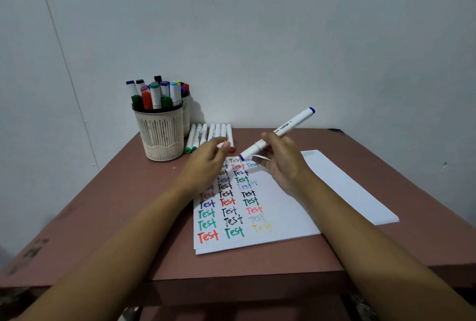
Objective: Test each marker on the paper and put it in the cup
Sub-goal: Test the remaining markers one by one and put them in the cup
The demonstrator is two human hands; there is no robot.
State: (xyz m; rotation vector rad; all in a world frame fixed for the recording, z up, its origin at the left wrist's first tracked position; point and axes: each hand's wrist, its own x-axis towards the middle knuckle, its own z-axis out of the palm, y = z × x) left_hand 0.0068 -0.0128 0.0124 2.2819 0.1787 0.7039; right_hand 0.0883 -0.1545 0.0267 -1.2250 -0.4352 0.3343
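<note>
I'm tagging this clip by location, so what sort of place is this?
Likely a plain home or study corner: a worn reddish-brown table against a plain white wall, holding a cream ribbed plastic cup full of markers and white paper sheets covered in coloured "Test" words.

cups: two, a ribbed cup (pixel 161 135) in front and a second cup (pixel 187 114) mostly hidden behind it. standing markers (pixel 155 96) in the ribbed cup: at least ten; the exact number cannot be told. lying markers (pixel 211 132) in a row on the table (pixel 103 204): seven visible. blue-capped marker (pixel 283 128) held in a hand: one. paper stacks: two, one written stack (pixel 286 207) and one blank stack (pixel 347 186). hands: two, left hand (pixel 206 163) and right hand (pixel 282 163).
</note>
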